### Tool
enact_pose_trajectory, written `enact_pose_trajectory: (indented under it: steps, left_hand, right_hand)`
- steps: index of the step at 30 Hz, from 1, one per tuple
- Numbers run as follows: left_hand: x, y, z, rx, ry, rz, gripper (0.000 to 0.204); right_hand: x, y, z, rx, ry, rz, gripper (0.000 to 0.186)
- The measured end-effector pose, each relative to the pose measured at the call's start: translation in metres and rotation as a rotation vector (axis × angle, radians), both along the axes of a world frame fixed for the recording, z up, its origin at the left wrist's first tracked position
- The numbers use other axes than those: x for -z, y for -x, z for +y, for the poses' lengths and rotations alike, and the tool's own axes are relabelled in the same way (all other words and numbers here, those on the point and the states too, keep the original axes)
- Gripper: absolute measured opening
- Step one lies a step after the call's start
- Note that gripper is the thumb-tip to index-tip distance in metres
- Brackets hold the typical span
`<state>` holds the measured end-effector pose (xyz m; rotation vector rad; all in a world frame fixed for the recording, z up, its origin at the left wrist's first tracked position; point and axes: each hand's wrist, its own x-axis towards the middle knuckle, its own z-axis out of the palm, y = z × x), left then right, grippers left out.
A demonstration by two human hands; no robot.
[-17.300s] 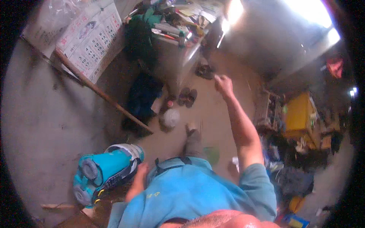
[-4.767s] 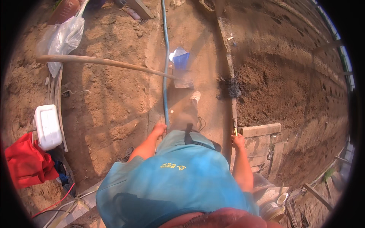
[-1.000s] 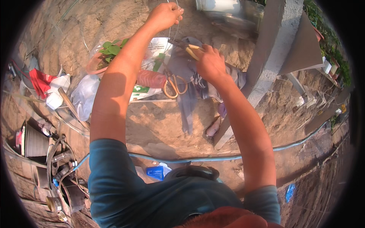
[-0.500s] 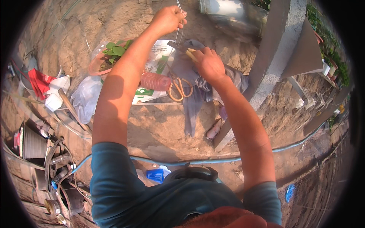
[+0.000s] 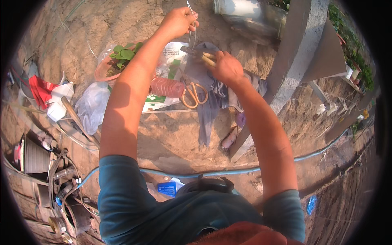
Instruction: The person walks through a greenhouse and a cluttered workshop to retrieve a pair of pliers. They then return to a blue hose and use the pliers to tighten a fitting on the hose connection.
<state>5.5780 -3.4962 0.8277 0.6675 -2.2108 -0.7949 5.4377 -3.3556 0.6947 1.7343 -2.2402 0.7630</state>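
Observation:
At the top centre my left hand (image 5: 179,22) is closed, its fingers pinching a thin wire (image 5: 190,37) that runs up out of view and hangs down below the fingers. My right hand (image 5: 228,68), lower and to the right, grips pliers (image 5: 209,59) with yellowish handles. Their dark jaws point left, close to the wire's lower end; whether they touch it I cannot tell. Beneath lie a grey cloth (image 5: 207,118), scissors with tan handles (image 5: 195,96), a reddish-pink roll (image 5: 166,87) and a white-and-green printed sack (image 5: 165,65).
A potted leafy plant (image 5: 109,65) and a clear plastic bag (image 5: 93,104) sit beside my left forearm. On the right a concrete post (image 5: 292,69) slants upward. A blue hose (image 5: 196,175) crosses the ground near my body. Spools (image 5: 34,155) stand at lower left.
My right hand has shifted slightly right and down with the pliers, whose two handles now show farther apart. My left hand, still on the wire, has moved slightly left.

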Motion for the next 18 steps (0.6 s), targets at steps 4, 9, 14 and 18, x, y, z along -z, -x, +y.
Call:
enact_pose_trajectory:
  steps: [4,9,14,18]
  left_hand:
    - [-0.002,-0.002,-0.002,0.015,-0.012,-0.007,0.027]
    - [0.001,-0.003,-0.003,0.044,-0.037,0.038,0.027]
    - [0.001,-0.004,-0.007,0.057,-0.075,0.038,0.024]
    - [0.006,-0.005,-0.008,0.051,-0.129,0.047,0.023]
  right_hand:
    - [0.003,0.011,0.001,-0.058,0.053,0.065,0.040]
    - [0.009,0.025,-0.006,-0.115,0.131,0.119,0.035]
    - [0.010,0.032,-0.009,-0.107,0.106,0.154,0.031]
    - [0.006,0.029,-0.001,-0.089,0.013,0.116,0.028]
